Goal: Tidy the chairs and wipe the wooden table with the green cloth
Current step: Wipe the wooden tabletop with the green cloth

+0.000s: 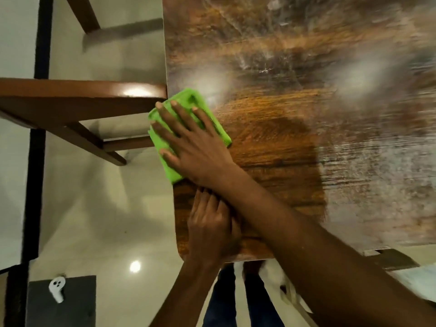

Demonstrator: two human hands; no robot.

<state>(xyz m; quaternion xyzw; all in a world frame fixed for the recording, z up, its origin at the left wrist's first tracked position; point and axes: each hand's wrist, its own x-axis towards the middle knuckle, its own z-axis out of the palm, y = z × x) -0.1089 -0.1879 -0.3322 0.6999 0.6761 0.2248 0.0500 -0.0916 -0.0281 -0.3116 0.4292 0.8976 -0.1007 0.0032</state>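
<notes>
**Flat hand on the green cloth at the table's left edge**

The green cloth point(188, 133), folded into a thick pad, lies on the wooden table point(295, 102) right at its left edge, with one corner hanging slightly past the rim. The right hand point(191, 147) lies on top of it, palm down, fingers straight and spread, pressing the cloth flat against the wood rather than clutching it; the fingertips reach the cloth's outer side, toward the floor. The right forearm runs back from the hand diagonally across the near corner of the table.

Just behind that pressing hand, under the crossing forearm, the left hand point(212, 223) rests on the tabletop near the rounded front corner. Its fingers lie flat on the wood and hold nothing.

Around the cloth the wood looks dark and glossy; farther out from the hand the surface is pale and streaked, with two bright reflections of light.

Beyond the fingertips, just off the table's edge, stands a brown wooden chair point(77, 102), its top rail ending just beside the cloth. Below it is pale, shiny floor. Farther out, near the lower left, a small white object point(56, 289) lies on a dark mat point(63, 303). Below the table's near edge the person's dark trouser legs point(224, 300) show.
</notes>
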